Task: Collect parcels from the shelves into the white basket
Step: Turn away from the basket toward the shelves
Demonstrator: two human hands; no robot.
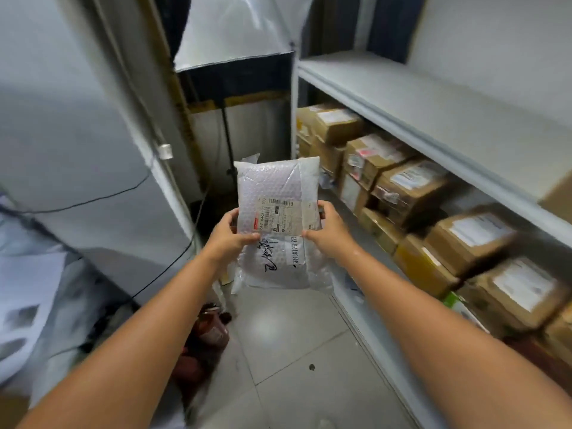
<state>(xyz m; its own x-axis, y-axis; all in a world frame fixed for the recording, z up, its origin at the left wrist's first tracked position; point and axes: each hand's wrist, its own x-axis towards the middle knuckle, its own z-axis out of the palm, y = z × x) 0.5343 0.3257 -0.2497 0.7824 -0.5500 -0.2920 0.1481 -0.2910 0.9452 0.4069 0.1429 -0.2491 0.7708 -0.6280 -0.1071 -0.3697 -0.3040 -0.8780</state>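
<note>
I hold a white bubble-wrap parcel (pixel 275 193) upright in front of me, at mid-frame above the floor. It carries a printed shipping label and black handwriting lower down. My left hand (pixel 230 235) grips its left edge, thumb on the front face. My right hand (pixel 326 230) grips its right edge the same way. On the right, white metal shelves (pixel 402 97) run along the aisle; the lower level holds several brown cardboard parcels (pixel 411 187). The white basket is not in view.
The upper shelf board is bare. A softbox light on a black stand (pixel 229 51) fills the far end of the aisle. A grey wall and a black cable (pixel 93 199) are at left. A dark red bottle (pixel 210 329) stands on the tiled floor.
</note>
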